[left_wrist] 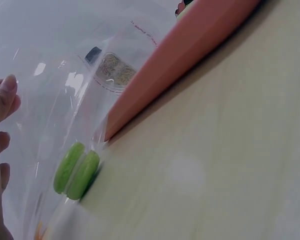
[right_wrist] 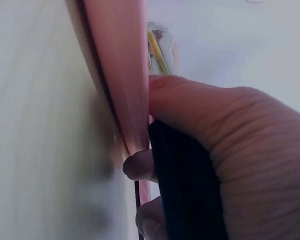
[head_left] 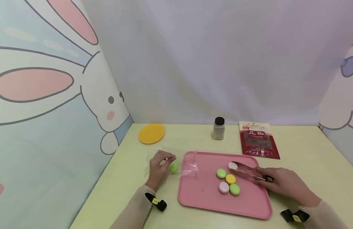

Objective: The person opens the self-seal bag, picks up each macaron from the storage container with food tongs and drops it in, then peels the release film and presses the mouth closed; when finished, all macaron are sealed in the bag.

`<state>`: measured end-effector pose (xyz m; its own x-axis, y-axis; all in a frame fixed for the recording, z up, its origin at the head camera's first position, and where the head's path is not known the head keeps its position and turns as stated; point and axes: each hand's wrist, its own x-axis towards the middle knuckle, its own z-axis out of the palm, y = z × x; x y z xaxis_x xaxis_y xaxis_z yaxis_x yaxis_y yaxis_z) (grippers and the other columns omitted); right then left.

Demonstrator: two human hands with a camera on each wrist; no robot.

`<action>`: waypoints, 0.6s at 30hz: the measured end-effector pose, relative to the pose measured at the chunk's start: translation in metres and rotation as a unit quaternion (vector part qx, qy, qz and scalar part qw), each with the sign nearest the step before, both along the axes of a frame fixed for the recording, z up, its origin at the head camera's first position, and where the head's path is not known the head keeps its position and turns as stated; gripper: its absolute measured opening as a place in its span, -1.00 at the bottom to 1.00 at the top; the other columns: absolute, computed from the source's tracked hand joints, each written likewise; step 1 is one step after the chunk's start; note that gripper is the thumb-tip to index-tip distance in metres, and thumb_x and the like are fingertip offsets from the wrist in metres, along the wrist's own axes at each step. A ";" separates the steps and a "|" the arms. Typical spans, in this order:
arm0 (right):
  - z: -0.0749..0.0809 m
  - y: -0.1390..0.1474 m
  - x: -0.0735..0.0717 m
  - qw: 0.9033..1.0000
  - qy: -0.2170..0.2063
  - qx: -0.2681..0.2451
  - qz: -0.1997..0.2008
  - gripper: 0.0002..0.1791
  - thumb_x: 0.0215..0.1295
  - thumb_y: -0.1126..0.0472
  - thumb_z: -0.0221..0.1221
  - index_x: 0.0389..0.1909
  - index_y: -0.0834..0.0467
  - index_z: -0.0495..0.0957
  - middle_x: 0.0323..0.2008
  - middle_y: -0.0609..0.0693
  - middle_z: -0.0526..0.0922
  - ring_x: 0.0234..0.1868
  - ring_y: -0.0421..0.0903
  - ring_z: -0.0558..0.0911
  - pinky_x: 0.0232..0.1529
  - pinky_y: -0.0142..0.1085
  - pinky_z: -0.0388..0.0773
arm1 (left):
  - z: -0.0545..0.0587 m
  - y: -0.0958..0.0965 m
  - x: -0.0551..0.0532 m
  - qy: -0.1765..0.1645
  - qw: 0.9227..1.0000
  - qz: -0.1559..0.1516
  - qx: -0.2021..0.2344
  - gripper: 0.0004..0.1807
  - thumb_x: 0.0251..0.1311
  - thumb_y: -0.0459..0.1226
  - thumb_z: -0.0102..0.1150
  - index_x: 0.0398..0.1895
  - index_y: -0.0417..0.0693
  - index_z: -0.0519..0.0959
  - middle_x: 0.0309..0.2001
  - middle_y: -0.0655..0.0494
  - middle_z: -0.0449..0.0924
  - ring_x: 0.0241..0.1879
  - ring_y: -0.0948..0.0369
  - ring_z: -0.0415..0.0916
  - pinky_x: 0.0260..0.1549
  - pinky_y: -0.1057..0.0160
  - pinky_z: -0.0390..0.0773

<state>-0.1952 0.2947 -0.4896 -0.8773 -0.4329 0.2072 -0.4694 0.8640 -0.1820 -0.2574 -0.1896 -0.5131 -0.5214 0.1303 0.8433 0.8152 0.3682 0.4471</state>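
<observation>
My left hand (head_left: 159,167) pinches the edge of a clear plastic bag (head_left: 190,165), whose mouth lies over the left side of a pink tray (head_left: 202,200). Inside the bag is a green macaron (left_wrist: 76,171), below my fingers. With my right hand (head_left: 289,183) I grip tongs (head_left: 246,175) by their black handle (right_wrist: 187,185), over the tray's right rim. The tong tips stand around a pale pink macaron (head_left: 232,165); whether they squeeze it cannot be told. Near it on the tray are green macarons (head_left: 235,190), a yellow macaron (head_left: 230,179) and another pale pink macaron (head_left: 223,187).
Behind the tray stands a clear jar (head_left: 218,131) with a black lid. A red and white packet (head_left: 258,141) lies at the back right of the table. At the back left is a flat yellow disc (head_left: 151,133). A pale wall (head_left: 205,70) closes off the back edge.
</observation>
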 end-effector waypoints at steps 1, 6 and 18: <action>0.000 -0.001 0.001 1.000 0.005 0.000 0.002 -0.44 0.11 -0.24 0.41 0.04 0.01 0.73 -0.38 -0.26 0.66 -0.52 -0.38 0.31 -0.50 -0.35 0.31 | 0.000 0.000 0.001 -0.003 1.000 0.000 0.000 -0.79 0.09 -0.44 0.45 -0.24 0.01 0.75 -0.33 0.19 0.72 -0.32 0.24 0.53 -0.37 0.24 0.49; 0.006 -0.002 0.002 1.000 0.012 0.006 0.004 -0.45 0.10 -0.19 0.43 0.06 0.01 0.71 -0.42 -0.27 0.62 -0.52 -0.37 0.30 -0.49 -0.34 0.28 | 0.003 0.000 -0.001 -0.005 1.000 -0.002 0.001 -0.81 0.12 -0.43 0.44 -0.23 -0.01 0.75 -0.31 0.18 0.72 -0.29 0.22 0.54 -0.31 0.24 0.50; 0.018 -0.012 -0.007 0.995 0.082 -0.027 0.045 -0.48 0.08 -0.15 0.47 0.07 -0.06 0.70 -0.45 -0.36 0.58 -0.53 -0.42 0.28 -0.52 -0.37 0.27 | 0.003 0.001 0.003 -0.002 1.000 0.013 0.013 -0.87 0.13 -0.40 0.44 -0.26 -0.08 0.75 -0.32 0.16 0.72 -0.26 0.20 0.56 -0.22 0.28 0.53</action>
